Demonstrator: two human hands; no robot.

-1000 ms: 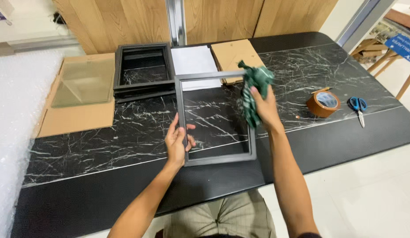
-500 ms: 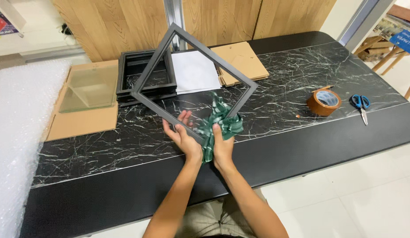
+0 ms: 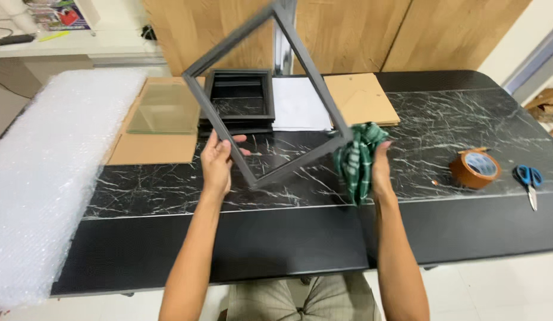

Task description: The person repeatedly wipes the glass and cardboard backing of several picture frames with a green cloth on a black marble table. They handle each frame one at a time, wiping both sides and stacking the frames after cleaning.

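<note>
The left hand (image 3: 217, 161) grips the grey frame (image 3: 268, 95), held tilted above the marble table (image 3: 407, 125). The right hand (image 3: 380, 163) clutches a green cloth (image 3: 357, 157), seemingly against the frame's corner. A hard rub there could twist the frame loose.

Both forearms are bare right down to the wrists, no sleeves showing anywhere, and there's no watch, ring or glove on the left hand (image 3: 217, 163) or the right hand (image 3: 380, 169). Down at the bottom edge, between the arms, you can see the lap in light khaki trousers (image 3: 300, 300) with a fine pale stripe running through the cloth.
</note>
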